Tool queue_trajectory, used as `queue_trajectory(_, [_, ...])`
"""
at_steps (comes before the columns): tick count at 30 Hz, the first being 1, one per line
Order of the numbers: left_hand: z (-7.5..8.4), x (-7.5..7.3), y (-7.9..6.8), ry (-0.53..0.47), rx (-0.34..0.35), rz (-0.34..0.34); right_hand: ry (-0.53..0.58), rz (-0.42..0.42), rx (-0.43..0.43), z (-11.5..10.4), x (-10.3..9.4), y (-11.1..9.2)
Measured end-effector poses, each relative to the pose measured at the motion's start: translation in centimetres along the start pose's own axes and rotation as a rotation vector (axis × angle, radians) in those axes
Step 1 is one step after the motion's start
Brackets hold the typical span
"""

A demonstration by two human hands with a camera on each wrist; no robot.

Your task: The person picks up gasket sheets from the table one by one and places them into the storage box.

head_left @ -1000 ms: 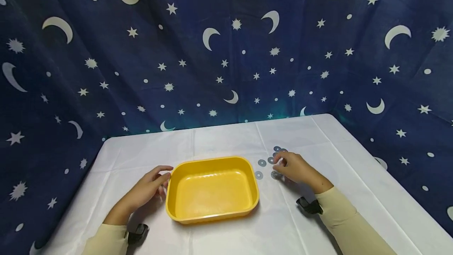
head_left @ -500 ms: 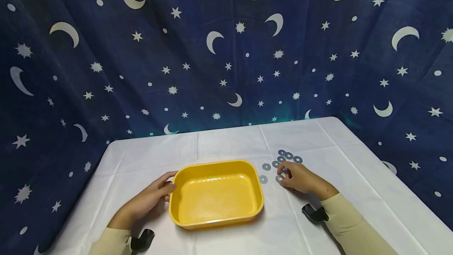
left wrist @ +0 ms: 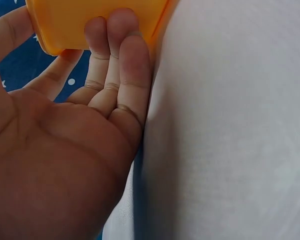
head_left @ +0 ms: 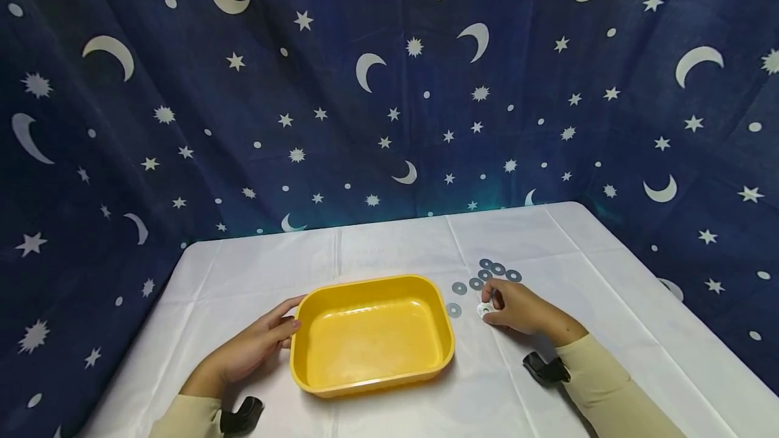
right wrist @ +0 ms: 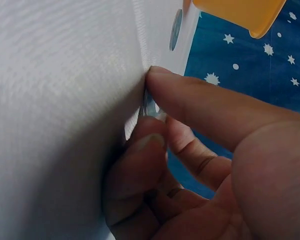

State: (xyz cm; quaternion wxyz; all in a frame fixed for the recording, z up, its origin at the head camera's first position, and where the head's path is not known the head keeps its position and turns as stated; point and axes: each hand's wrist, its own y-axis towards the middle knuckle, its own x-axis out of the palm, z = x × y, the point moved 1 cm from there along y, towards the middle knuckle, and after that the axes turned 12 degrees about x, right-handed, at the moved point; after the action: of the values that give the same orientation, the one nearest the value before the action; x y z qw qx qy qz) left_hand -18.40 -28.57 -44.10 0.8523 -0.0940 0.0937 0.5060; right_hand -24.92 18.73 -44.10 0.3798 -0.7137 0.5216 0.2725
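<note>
A shallow yellow plastic tray (head_left: 372, 380) sits on the white-covered table. My left hand (head_left: 249, 350) holds its left end, thumb at the rim and other fingertips against the outer wall, as the left wrist view shows. To the right of the tray, my right hand (head_left: 517, 306) pinches a flat metal washer (head_left: 483, 309) between thumb and index finger, low over the cloth. In the right wrist view this washer (right wrist: 151, 106) is partly hidden by the fingertips. Several similar grey washers (head_left: 498, 269) lie just beyond that hand, and one washer (head_left: 454, 310) lies close to the tray.
A white cloth (head_left: 389, 249) covers the table. Dark blue fabric (head_left: 389, 113) with moons and stars hangs behind it and along the sides. Each wrist carries a black strap-on camera, as on the right wrist camera (head_left: 546, 369).
My left thumb and fingers have closed onto the tray's end. My right fingers have come down on a washer, which now tilts up between them. The head view has shifted slightly.
</note>
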Motion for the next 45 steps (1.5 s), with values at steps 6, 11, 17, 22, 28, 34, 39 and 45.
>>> queue_trajectory(6, [0.4,0.0,-0.1,0.017,-0.032,0.021,-0.031,0.001,-0.079,-0.2,-0.4,-0.2])
queue_trajectory(11, [0.5,0.1,0.0,0.026,-0.039,0.022,-0.032,-0.007,-0.093,-0.5,-0.8,-0.7])
queue_trajectory(17, [0.2,0.0,0.1,0.009,-0.022,0.012,-0.023,-0.008,-0.095,-0.8,-0.8,-1.1])
queue_trajectory(22, [0.1,0.1,0.1,-0.009,0.007,-0.012,-0.003,0.033,-0.132,-1.3,-1.2,-1.5])
queue_trajectory(28, [0.1,0.0,0.2,-0.002,0.0,0.007,0.076,0.077,-0.203,-2.9,-1.6,-2.4])
queue_trajectory(34, [0.2,0.0,0.1,-0.011,0.012,-0.01,0.177,0.08,-0.257,-5.0,-1.3,-3.7])
queue_trajectory(39, [0.4,0.0,0.0,-0.024,0.022,-0.016,0.194,0.1,-0.31,-7.1,-0.7,-4.3])
queue_trajectory(45, [0.1,-0.1,0.2,-0.027,0.024,-0.022,0.17,0.066,-0.357,-9.3,0.2,-4.4])
